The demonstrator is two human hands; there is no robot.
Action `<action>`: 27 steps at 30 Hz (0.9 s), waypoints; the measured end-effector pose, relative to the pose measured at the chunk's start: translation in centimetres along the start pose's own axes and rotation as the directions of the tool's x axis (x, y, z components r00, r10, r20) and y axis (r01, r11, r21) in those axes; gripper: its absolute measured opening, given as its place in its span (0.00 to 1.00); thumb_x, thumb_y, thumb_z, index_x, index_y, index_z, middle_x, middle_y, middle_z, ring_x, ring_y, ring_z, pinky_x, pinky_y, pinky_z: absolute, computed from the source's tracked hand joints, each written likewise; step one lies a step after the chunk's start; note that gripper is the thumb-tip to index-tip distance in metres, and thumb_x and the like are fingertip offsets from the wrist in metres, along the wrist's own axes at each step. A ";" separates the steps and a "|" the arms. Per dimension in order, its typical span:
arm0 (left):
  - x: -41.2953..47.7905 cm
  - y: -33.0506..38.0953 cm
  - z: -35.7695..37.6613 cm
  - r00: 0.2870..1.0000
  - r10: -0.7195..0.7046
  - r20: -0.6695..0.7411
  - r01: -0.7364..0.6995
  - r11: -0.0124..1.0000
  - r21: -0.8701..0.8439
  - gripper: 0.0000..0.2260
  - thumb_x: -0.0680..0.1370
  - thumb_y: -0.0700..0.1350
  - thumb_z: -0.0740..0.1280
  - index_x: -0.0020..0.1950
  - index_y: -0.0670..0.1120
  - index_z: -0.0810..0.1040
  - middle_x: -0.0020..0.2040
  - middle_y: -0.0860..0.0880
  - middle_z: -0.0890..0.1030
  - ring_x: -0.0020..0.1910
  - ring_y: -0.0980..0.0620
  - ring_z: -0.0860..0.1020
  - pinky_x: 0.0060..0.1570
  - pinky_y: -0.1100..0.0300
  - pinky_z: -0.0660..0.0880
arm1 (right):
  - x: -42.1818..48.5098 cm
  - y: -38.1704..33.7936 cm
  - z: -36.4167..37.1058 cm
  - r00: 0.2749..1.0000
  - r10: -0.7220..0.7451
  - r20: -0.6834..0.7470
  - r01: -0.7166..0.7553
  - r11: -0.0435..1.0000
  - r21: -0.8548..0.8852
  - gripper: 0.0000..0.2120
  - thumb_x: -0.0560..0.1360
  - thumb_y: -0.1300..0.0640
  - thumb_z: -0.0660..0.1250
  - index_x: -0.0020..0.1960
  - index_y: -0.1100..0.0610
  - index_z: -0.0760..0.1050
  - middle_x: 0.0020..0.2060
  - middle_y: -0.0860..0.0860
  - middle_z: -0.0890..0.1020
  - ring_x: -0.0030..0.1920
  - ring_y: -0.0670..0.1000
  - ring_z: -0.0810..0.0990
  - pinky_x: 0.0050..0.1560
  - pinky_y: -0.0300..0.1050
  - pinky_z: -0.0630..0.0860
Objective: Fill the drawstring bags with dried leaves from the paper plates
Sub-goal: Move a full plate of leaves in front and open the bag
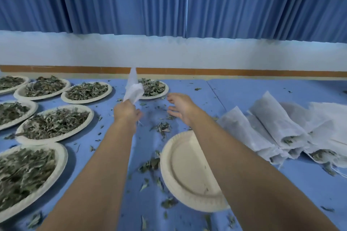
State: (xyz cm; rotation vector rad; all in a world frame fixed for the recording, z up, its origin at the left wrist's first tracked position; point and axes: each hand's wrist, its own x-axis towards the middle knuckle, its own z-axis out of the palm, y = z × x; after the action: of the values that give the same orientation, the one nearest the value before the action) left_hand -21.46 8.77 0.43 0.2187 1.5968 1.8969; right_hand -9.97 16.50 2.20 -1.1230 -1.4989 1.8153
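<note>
Bag: my left hand (126, 112) grips an empty drawstring bag (133, 88), limp, light; hold near the mouth.
Right hand (179, 108): spread, holding nothing.
Leaves (152, 86): brittle.

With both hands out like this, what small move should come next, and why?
Probably the right hand reaches for the far plate of leaves: it is open, the left hand grips a bag, and the near plate is empty.

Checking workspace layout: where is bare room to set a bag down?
Bare blue cloth lies far right, between the filled bags and the wall, and at the near right corner. Left is packed with leaf plates; loose leaves litter centre.
</note>
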 end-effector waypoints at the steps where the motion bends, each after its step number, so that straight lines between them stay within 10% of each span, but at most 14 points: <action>1: 1.2 -0.1 -0.1 1.000 -0.003 0.001 0.003 1.000 0.023 0.18 0.84 0.42 0.53 0.73 0.38 0.63 0.38 0.49 0.69 0.34 0.53 0.70 0.38 0.62 0.72 | 1.1 -0.3 0.3 1.000 0.016 -0.005 -0.016 1.000 -0.010 0.17 0.81 0.59 0.58 0.70 0.60 0.66 0.71 0.59 0.66 0.67 0.57 0.70 0.60 0.47 0.73; 9: 5.0 -0.6 0.7 0.997 -0.052 0.051 0.063 0.969 -0.238 0.21 0.84 0.41 0.54 0.76 0.38 0.55 0.73 0.38 0.64 0.67 0.41 0.70 0.64 0.53 0.71 | 6.6 -0.3 2.6 0.998 0.056 0.008 -0.057 0.992 0.113 0.19 0.82 0.61 0.58 0.71 0.64 0.63 0.69 0.61 0.67 0.63 0.59 0.74 0.53 0.46 0.76; 18: 3.9 -0.8 0.1 0.997 -0.069 0.041 0.077 0.956 -0.283 0.21 0.84 0.42 0.54 0.76 0.40 0.57 0.73 0.38 0.64 0.68 0.40 0.70 0.59 0.53 0.73 | 6.8 0.3 1.0 0.949 0.096 -0.300 -0.088 0.995 0.040 0.21 0.75 0.71 0.65 0.68 0.66 0.68 0.59 0.61 0.78 0.47 0.54 0.81 0.43 0.41 0.80; 22: 2.0 -0.6 0.0 0.995 -0.084 0.047 0.094 0.956 -0.279 0.20 0.84 0.44 0.54 0.75 0.40 0.57 0.71 0.38 0.66 0.67 0.40 0.71 0.59 0.50 0.74 | 4.5 0.1 -0.7 0.939 0.157 -0.306 -0.151 0.988 0.045 0.04 0.74 0.72 0.66 0.44 0.67 0.72 0.52 0.62 0.82 0.43 0.54 0.81 0.47 0.44 0.80; 27: -2.2 -0.1 -0.6 0.997 -0.049 0.055 0.062 0.966 -0.252 0.18 0.84 0.45 0.54 0.72 0.41 0.65 0.65 0.41 0.73 0.59 0.46 0.75 0.51 0.56 0.77 | 0.0 -0.6 -2.4 0.957 0.049 -0.286 -0.021 0.995 0.101 0.10 0.74 0.74 0.64 0.38 0.65 0.68 0.46 0.62 0.79 0.34 0.51 0.76 0.40 0.42 0.80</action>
State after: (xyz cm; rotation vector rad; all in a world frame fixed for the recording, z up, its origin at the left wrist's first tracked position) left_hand -20.00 7.06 0.80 0.1082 1.2983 2.0132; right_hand -8.03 17.89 2.73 -1.3083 -1.2167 1.6440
